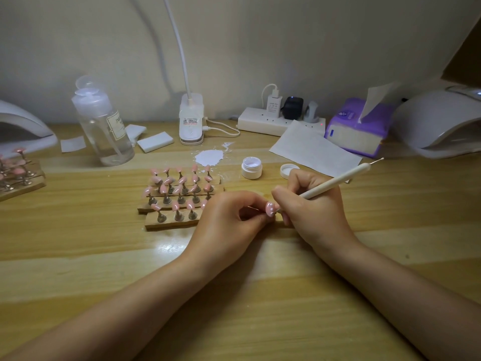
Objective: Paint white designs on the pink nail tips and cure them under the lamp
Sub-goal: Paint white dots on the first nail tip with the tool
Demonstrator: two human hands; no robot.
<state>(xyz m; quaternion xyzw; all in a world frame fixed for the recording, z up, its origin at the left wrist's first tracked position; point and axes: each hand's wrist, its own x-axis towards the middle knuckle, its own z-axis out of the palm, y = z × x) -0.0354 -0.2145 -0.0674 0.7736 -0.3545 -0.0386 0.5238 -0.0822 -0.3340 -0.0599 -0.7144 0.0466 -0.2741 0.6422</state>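
The wooden table is spread across the whole view, and at its far right edge a white curing lamp is parked with its mouth facing inward; a second lamp is glimpsed at the far left. Between them, against the wall, a clear pump bottle, a white desk-lamp base, a power strip and a purple tissue pack are lined up. Mid-table, rows of pink nail tips are held upright on pegs in wooden strips, just left of the hands. Behind them a splash of white paint is smeared on the wood, and an open white jar is set beside its lid.

Front and centre now: the left hand is curled tight, one pink tip being pinched by its stem, white dots already seen on it. The right hand is wrapped around a white dotting pen, whose lower point is brought right against that tip.
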